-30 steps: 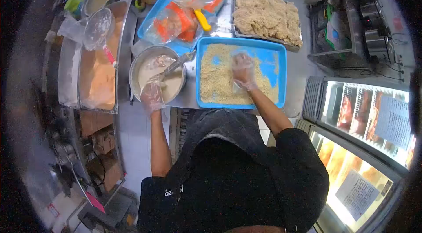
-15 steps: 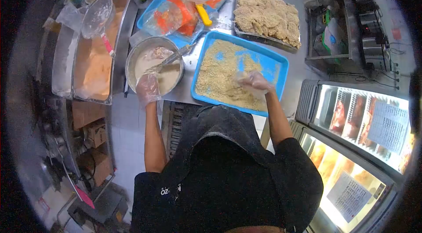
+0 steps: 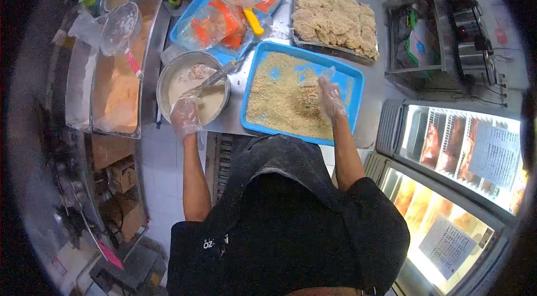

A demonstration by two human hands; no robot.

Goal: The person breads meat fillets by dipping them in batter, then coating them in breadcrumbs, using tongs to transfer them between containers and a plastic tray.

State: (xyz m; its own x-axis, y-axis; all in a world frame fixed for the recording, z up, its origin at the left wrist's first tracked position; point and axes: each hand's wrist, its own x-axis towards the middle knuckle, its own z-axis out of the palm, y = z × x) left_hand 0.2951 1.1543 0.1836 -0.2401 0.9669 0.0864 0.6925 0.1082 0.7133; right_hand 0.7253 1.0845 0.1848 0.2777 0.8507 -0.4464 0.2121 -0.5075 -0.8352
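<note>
Right of centre, your right hand (image 3: 331, 100), fingers held together, is beside a crumbed piece (image 3: 309, 96) in the crumb tray (image 3: 358, 107); left, at the bowl (image 3: 162, 95), your left hand's (image 3: 186, 118) finger state you cannot tell.

Below my viewpoint, a stainless-steel worktop (image 3: 373, 89) adjoins white floor tiling (image 3: 162, 168). To my right stand two illuminated display refrigerators, the upper (image 3: 460, 153) and the lower (image 3: 433, 219), each bearing a paper sheet. A metal shelf unit (image 3: 417, 70) stands beyond.
</note>
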